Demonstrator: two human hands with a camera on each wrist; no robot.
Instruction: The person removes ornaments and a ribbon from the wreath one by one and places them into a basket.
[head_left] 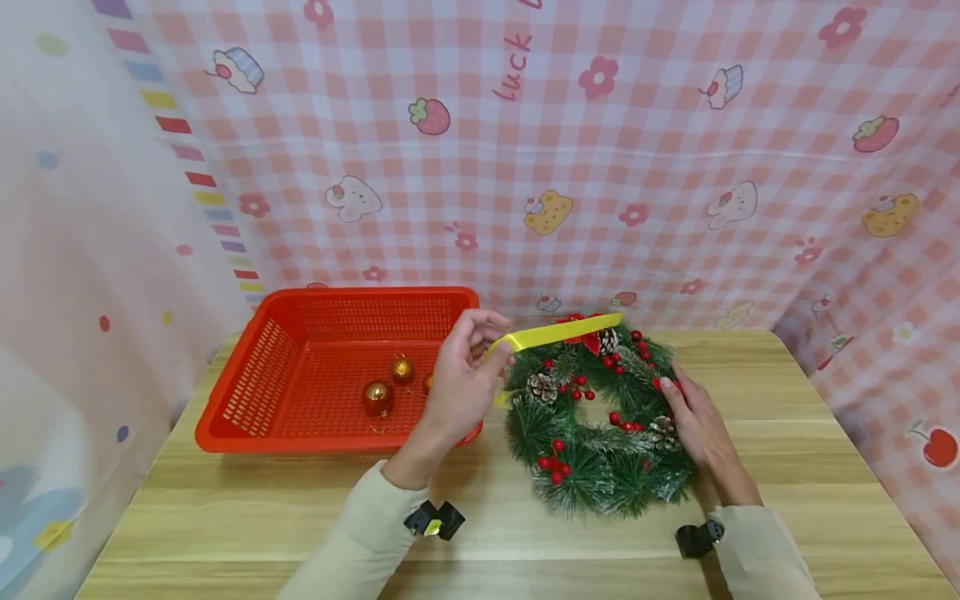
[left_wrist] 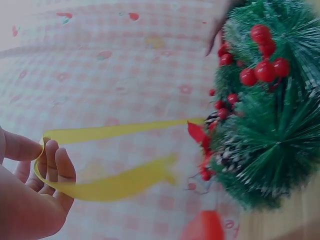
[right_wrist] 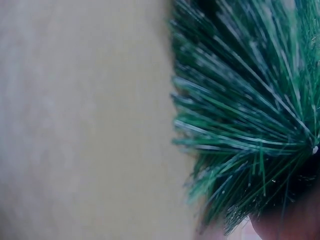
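I see the left hand (head_left: 459, 385) pinching a flat, glossy yellow ribbon (head_left: 557, 332); the right hand (head_left: 699, 421) lies flat, fingers straight, on the bristly round wreath (head_left: 596, 421).

The head view looks forward and down from above the near edge of the surface (head_left: 225, 517), taking in both arms, the wreath (head_left: 600, 417) and the red basket (head_left: 285, 417) at the left. The left wrist view sits very near the left hand (left_wrist: 30, 195), facing right toward the wreath (left_wrist: 270, 125). The right wrist view is pressed close against wreath needles (right_wrist: 250, 125), blurred, with the surface (right_wrist: 75, 125) beside them. All three share the wreath.
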